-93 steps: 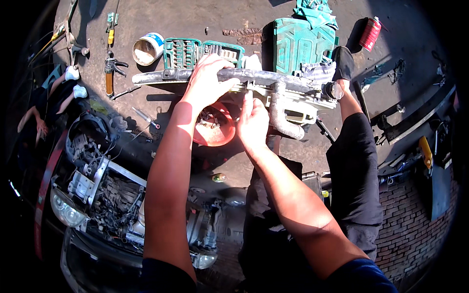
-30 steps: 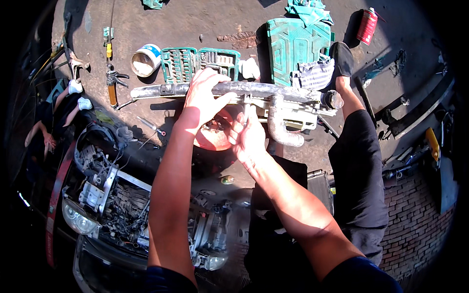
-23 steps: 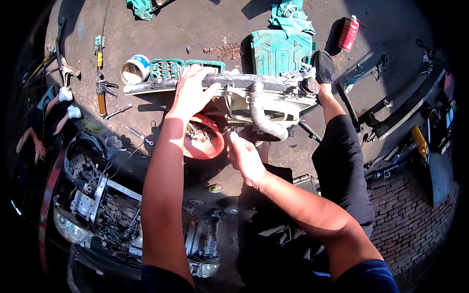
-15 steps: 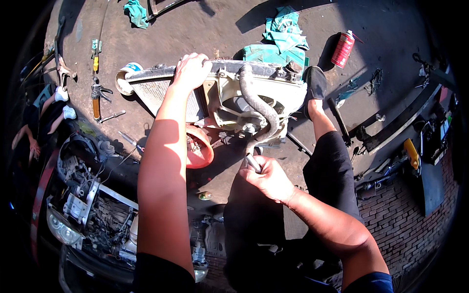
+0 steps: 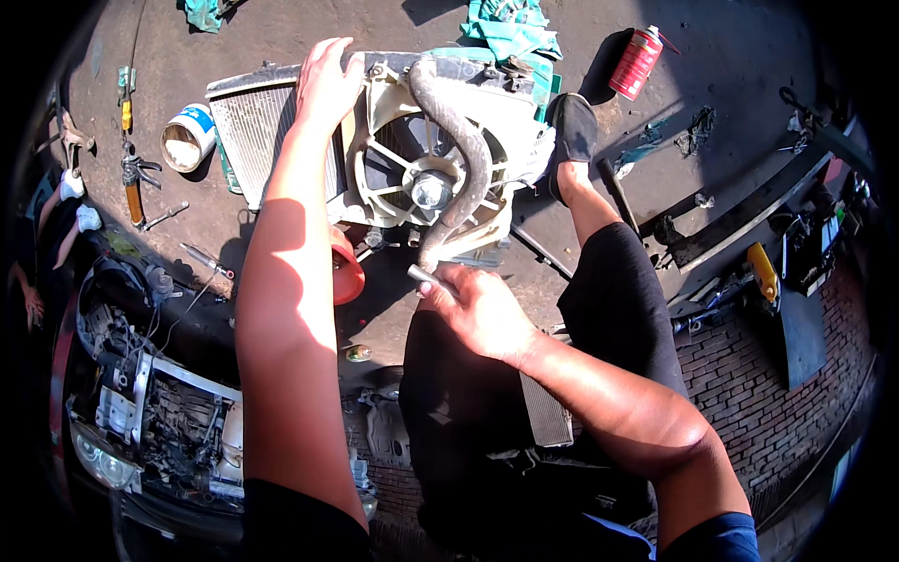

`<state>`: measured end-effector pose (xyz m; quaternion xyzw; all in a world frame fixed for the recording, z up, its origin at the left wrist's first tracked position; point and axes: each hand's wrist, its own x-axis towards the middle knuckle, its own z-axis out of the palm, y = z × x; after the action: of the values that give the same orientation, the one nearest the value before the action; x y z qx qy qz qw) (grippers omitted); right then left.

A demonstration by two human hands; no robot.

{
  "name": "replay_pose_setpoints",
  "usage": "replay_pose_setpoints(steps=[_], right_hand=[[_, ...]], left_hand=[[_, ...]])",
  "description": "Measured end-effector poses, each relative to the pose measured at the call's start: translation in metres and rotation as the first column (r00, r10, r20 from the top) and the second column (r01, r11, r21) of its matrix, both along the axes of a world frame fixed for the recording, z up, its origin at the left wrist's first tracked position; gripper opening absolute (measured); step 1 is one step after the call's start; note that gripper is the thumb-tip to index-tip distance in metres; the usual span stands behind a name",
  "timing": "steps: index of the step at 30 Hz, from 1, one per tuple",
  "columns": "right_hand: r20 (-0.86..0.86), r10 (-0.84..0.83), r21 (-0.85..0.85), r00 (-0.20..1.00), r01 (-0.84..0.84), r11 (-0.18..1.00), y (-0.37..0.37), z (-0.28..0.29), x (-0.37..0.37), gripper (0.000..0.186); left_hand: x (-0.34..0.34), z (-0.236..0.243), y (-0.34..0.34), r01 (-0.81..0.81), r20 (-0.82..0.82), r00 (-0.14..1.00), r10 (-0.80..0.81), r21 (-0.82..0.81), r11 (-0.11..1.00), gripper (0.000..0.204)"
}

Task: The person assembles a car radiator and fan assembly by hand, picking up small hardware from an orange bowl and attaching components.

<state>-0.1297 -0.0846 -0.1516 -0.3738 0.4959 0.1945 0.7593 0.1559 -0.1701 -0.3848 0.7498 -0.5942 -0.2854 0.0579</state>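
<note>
A car radiator [image 5: 253, 122] with a cream fan shroud [image 5: 384, 103] and round fan motor [image 5: 433, 190] faces up in front of me. My left hand [image 5: 330, 86] is over its far edge, fingers stretched out and thumb apart. From that edge a curved grey, dirty radiator hose [image 5: 468, 155] runs down across the fan toward me. My right hand [image 5: 482, 314] is closed around a short metal tube [image 5: 433, 279] by the hose's near end. The join between tube and hose is partly hidden by my fingers.
A red spray can [image 5: 636, 63] lies beyond my shoe [image 5: 573, 131]. Left of the radiator are a white-and-blue tub [image 5: 188, 138] and a grease gun [image 5: 134, 183]. A red bowl [image 5: 347, 270] sits by my left forearm. An opened car front [image 5: 169, 421] is at lower left.
The radiator has tipped back, so its fan face shows more fully. My left hand's fingers have straightened from their grip on the edge. The view has shifted, and the tube now points more to the left.
</note>
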Motion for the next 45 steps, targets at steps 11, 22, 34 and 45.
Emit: replay_pose_setpoints(steps=[11, 22, 34, 45], right_hand=[[-0.238, 0.579, -0.194, 0.780, -0.622, 0.758, 0.145, -0.062, -0.067, 0.038], [-0.248, 0.803, -0.569, 0.542, -0.752, 0.333, 0.134, 0.042, -0.090, 0.020], [-0.514, 0.670, -0.585, 0.535, -0.790, 0.182, 0.111, 0.120, -0.108, 0.037], [-0.477, 0.589, -0.699, 0.652, -0.688, 0.195, 0.100, 0.115, -0.154, 0.031]], left_hand=[[-0.128, 0.243, 0.398, -0.804, -0.432, 0.246, 0.868, 0.409, 0.431, 0.028], [-0.070, 0.031, 0.466, -0.740, -0.546, -0.542, 0.639, 0.670, -0.055, 0.046], [-0.101, -0.117, 0.467, -0.619, -0.316, -0.683, 0.659, 0.729, -0.291, 0.056], [-0.087, 0.035, 0.414, -0.617, -0.343, -0.730, 0.591, 0.702, -0.356, 0.050]])
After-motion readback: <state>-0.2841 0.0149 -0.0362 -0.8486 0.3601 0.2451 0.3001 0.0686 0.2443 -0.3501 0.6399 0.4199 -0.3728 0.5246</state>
